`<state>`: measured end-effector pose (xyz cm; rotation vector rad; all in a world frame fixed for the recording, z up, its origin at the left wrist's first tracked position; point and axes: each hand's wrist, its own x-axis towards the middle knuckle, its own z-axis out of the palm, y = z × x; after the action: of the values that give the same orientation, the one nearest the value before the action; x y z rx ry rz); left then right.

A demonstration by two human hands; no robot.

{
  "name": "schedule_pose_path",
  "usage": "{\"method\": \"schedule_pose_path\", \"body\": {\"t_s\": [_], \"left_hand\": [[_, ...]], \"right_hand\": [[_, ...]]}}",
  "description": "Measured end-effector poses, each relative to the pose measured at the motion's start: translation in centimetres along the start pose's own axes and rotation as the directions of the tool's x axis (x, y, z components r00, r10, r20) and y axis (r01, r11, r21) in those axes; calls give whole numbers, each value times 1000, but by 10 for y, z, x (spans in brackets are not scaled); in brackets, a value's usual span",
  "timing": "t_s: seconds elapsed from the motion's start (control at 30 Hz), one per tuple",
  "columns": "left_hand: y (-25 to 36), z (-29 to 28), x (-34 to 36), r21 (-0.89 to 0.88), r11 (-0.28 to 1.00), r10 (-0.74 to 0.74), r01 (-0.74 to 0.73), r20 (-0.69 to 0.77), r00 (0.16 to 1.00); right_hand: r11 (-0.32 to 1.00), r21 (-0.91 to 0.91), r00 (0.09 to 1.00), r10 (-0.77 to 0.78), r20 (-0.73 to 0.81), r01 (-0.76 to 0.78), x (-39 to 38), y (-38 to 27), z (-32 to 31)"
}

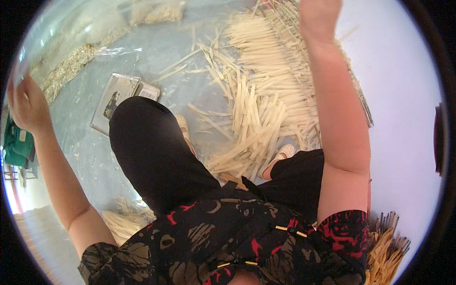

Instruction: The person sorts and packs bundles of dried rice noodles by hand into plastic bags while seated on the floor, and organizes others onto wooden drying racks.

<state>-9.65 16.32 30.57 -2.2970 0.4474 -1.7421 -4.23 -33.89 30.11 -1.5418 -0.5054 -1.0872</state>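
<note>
My left hand (29,107) is raised at the far left, fingers curled round what looks like clear plastic (35,52). My right arm stretches up over many pale flat strips (266,52) laid in rows beside a looser pile (247,128). My right hand (322,16) is at the top edge, its fingers out of the picture, so what it holds is hidden. A small metal scale (109,95) sits on the grey sheet between my left hand and my dark-trousered knee, partly behind that knee.
A pale flaky band (71,66) runs along the upper left. Green cloth (16,145) is at the left edge. More pale strips (126,221) lie behind my left leg; orange-brown strips with dark ends (387,247) stand at lower right. A white surface (403,85) borders the strips.
</note>
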Motion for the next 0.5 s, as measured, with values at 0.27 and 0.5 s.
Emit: {"method": "schedule_pose_path", "body": {"t_s": [0.27,0.5], "left_hand": [[139,151,-130,121,912,-354,392,712,606],[197,242,-196,-390,679,-63,622,813,578]], "right_hand": [[580,-115,538,800,267,-806,-96,187,57],[394,-97,380,916,131,-914,-114,297,58]]}}
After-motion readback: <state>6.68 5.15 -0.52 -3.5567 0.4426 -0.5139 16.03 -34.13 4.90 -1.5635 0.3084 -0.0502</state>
